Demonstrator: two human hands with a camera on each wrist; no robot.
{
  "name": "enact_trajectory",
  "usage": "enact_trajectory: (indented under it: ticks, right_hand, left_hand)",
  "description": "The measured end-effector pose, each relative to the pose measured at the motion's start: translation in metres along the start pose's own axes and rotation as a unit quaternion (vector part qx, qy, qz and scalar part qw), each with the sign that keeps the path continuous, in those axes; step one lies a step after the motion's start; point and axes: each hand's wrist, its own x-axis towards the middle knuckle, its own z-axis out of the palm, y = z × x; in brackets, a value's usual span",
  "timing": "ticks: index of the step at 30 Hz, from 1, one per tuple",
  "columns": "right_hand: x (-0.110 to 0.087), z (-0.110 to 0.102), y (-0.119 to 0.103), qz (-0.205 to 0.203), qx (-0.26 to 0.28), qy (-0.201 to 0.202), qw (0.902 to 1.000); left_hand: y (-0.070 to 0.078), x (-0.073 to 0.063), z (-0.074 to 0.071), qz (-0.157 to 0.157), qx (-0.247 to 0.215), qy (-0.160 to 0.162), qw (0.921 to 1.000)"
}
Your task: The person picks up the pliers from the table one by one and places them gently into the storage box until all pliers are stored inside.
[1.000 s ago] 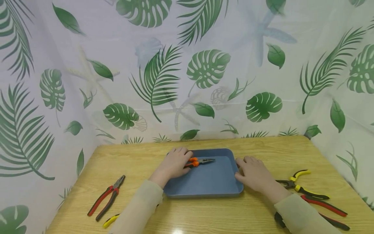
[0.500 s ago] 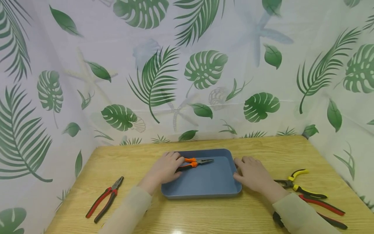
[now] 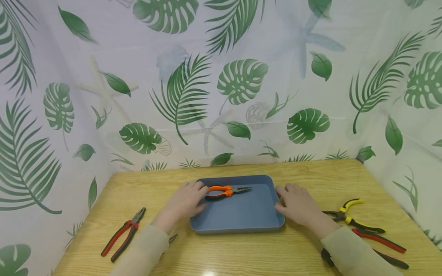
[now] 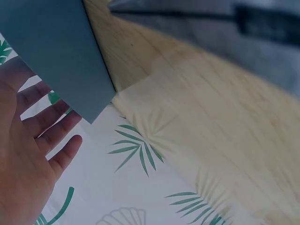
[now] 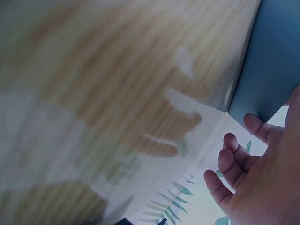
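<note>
A blue tray [image 3: 245, 216] rests on the wooden table in front of me. Inside it, toward the upper left, lie orange-and-black long-nose pliers [image 3: 229, 191], tips pointing right. At the tray's left rim is my left hand [image 3: 184, 201], holding nothing; the left wrist view shows its fingers [image 4: 49, 122] spread and nearly straight beside the tray wall [image 4: 61, 61]. Along the tray's right side sits my right hand [image 3: 297, 203], its fingertips right at the edge. In the right wrist view, its fingers are loosely bent, with one fingertip [image 5: 252, 121] against the tray corner.
Red-and-black pliers [image 3: 134, 223] lie at left on the table. A dark plier tip [image 3: 173, 238] shows beside my left sleeve, the rest hidden. At right lie yellow-and-black pliers [image 3: 342, 215] and a red-and-black pair [image 3: 380, 240], partly under my right forearm. A leaf-print cloth [image 3: 238, 92] hangs behind.
My left hand has let go of the orange-handled pliers and drawn left to the tray's rim, uncovering their handles. My right hand stays at the tray's right side.
</note>
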Motion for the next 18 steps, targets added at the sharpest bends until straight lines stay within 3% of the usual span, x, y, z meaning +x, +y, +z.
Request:
enact_trajectory:
  ticks: [18]
  right_hand:
    - [0.0,-0.002,-0.001,0.0,-0.002,0.006,1.0]
  left_hand:
    - [-0.014,-0.022,-0.008,-0.044,-0.025,0.018,0.9986]
